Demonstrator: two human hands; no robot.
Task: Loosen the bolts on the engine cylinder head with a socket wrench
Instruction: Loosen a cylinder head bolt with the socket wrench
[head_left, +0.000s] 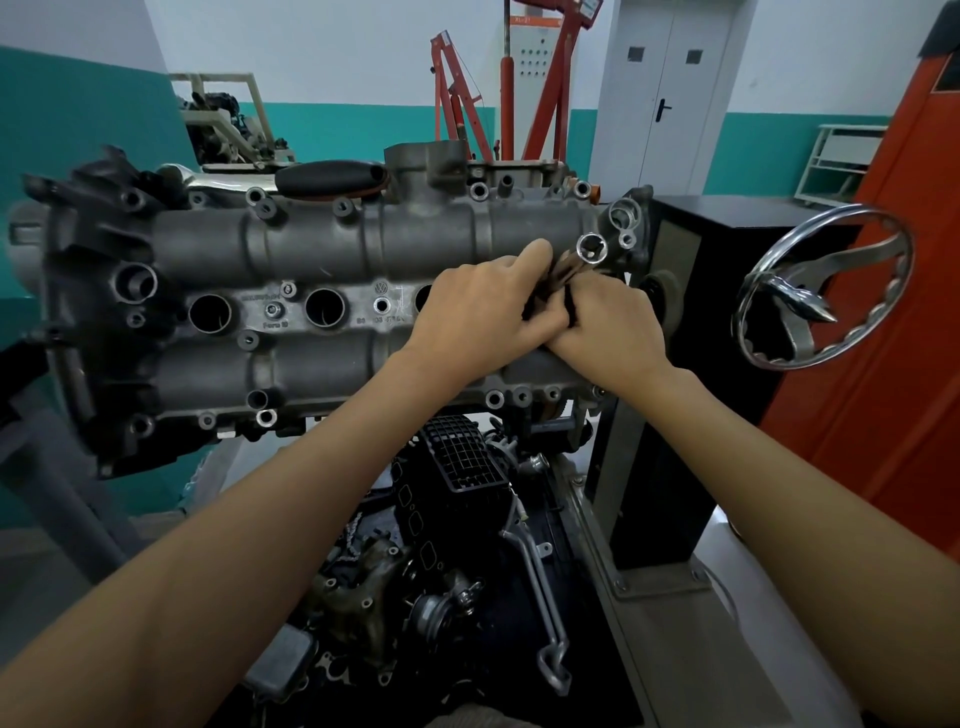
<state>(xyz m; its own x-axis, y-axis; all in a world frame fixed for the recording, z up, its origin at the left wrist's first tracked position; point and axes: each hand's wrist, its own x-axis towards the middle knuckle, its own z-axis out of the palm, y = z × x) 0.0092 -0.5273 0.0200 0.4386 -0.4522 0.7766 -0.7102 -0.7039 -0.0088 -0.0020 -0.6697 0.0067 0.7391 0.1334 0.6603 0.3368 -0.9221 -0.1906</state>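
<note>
The cylinder head (322, 270) lies across the middle on its stand, the handwheel (823, 286) to its right. Both hands (483, 306) meet over its right end, around what seems a socket wrench (587, 249). Loose engine parts (457, 545) lie nearer, below; a crane (467, 104) stands far behind

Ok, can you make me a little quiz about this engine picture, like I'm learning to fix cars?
1. True or false: both hands hold the socket wrench.
2. What is on the right of the cylinder head? A) a shiny metal handwheel B) a bucket C) a tyre
3. Fill in: the open end of the socket points ____ the camera.

Key:
1. True. The left hand and right hand both grip the wrench.
2. A, the handwheel.
3. Towards; the socket is not on a bolt.
</note>
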